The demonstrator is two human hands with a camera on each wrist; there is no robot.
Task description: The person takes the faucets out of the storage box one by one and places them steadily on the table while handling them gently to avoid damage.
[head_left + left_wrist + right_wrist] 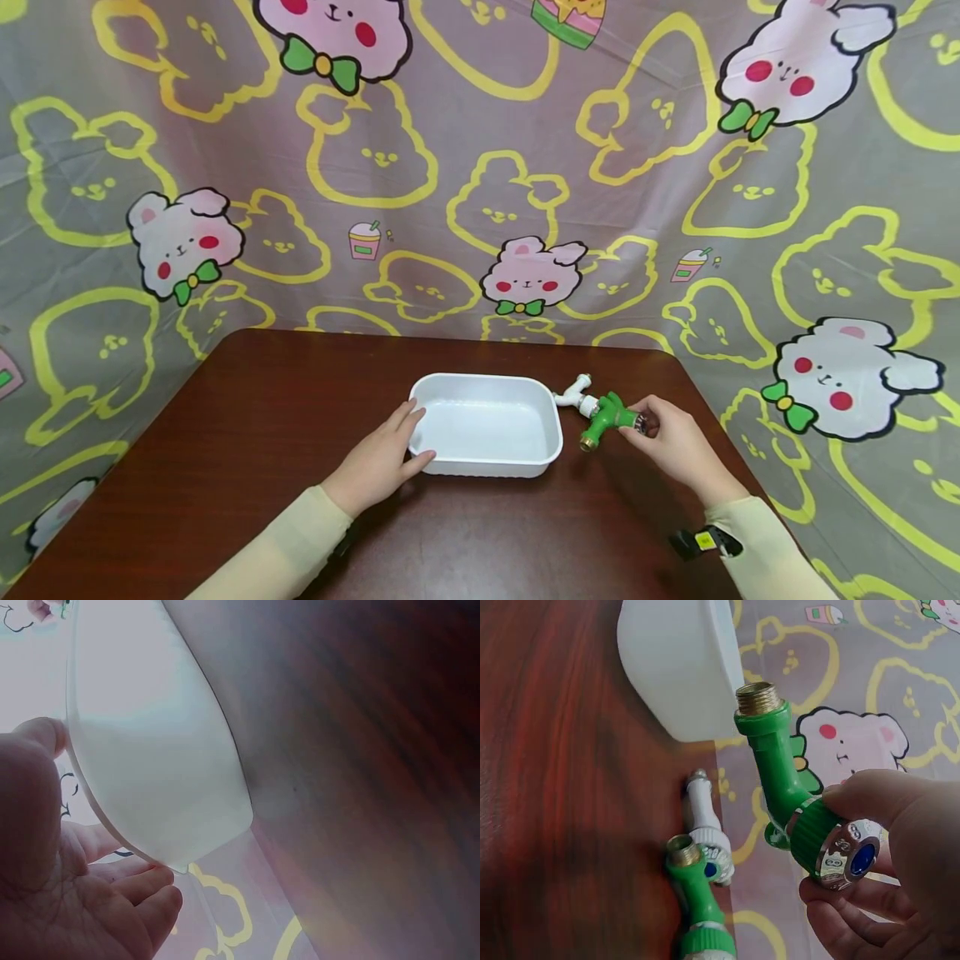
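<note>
A white plastic basin (487,467) stands on the table. My left hand (380,458) rests at its left end, thumb and fingers spread and touching the rim. My right hand (678,442) pinches a green tap (776,769) by its silver-ringed knob with a blue centre (847,855). The tap's brass threaded end points up in the right wrist view, above the table. Below it lie a second green tap (697,892), also brass-threaded, and a white tap (703,806). The head view shows the white tap (573,393) beside the basin's right end; the green taps overlap there.
The dark reddish-brown table (300,400) reaches back to a grey cloth (435,225) with rabbit faces and yellow outlines, hanging behind and at the sides. A black strap with a small device (705,542) is on the right sleeve.
</note>
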